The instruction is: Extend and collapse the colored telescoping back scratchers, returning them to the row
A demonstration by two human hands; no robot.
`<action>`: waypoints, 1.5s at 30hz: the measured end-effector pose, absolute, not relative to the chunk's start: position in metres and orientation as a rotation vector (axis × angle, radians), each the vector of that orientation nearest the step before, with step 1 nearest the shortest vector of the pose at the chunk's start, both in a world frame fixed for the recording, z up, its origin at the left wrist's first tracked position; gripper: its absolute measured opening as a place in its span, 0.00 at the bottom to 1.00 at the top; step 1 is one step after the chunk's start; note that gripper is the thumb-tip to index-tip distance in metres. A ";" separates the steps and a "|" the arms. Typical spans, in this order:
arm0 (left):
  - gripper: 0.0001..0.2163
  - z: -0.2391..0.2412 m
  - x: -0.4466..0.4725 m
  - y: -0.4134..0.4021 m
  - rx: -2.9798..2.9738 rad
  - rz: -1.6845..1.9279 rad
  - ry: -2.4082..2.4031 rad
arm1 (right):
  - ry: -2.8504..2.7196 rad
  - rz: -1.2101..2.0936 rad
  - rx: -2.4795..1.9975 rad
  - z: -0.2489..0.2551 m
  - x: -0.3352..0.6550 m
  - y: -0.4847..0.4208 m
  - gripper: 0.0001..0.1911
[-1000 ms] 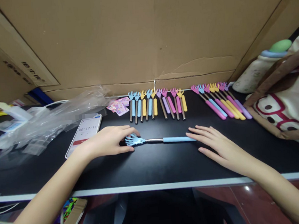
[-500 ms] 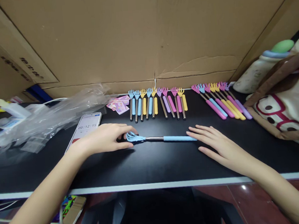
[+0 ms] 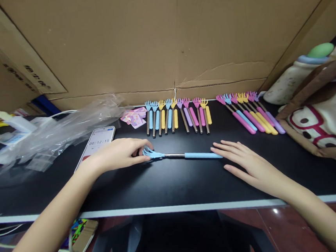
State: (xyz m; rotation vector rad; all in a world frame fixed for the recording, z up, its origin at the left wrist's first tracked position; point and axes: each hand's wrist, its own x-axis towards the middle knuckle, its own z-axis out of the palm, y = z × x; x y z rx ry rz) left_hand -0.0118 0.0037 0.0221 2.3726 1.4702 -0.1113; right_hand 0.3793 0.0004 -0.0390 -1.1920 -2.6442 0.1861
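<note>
A blue back scratcher [image 3: 202,155] with a metal shaft lies crosswise on the black table, its claw head to the left. My left hand [image 3: 123,152] is closed at the claw, index finger curled over the claw tips and thumb just below them. At the other end, my right hand [image 3: 244,160] lies flat with fingers stretched, its fingertips at the end of the blue handle. Behind stands a row of assembled-looking parts: claw heads on metal shafts [image 3: 186,118] beside separate coloured handles [image 3: 194,116]. Farther right lie several complete back scratchers [image 3: 248,117], slanted side by side.
A phone [image 3: 100,136] showing a timer lies partly behind my left wrist. Clear plastic bags [image 3: 76,122] and small printed cards [image 3: 134,118] are at the back left. A bottle [image 3: 292,80] and a brown-edged bag [image 3: 312,129] stand at the right. Cardboard [image 3: 154,41] walls the back.
My left thumb has moved up slightly closer to the claw. The view has shifted a little; the right hand and the blue back scratcher stay in place.
</note>
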 end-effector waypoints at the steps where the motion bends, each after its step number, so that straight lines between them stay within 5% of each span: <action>1: 0.17 0.022 -0.011 0.004 2.369 -0.110 1.468 | -2.643 0.178 -1.184 -0.039 0.380 0.001 0.26; 23: 0.15 0.011 -0.009 0.004 2.557 -0.011 1.394 | -2.783 -0.504 -0.906 -0.011 0.322 0.014 0.06; 33: 0.12 0.009 -0.001 0.001 2.694 -0.057 1.284 | -2.783 -0.231 -0.999 -0.001 0.309 0.007 0.11; 39: 0.04 0.006 0.016 0.004 3.036 0.030 1.220 | -2.743 -0.311 -0.939 -0.003 0.290 0.005 0.19; 45: 0.11 0.020 0.020 -0.003 3.294 0.155 1.186 | -2.599 -0.636 -0.817 0.001 0.275 0.003 0.13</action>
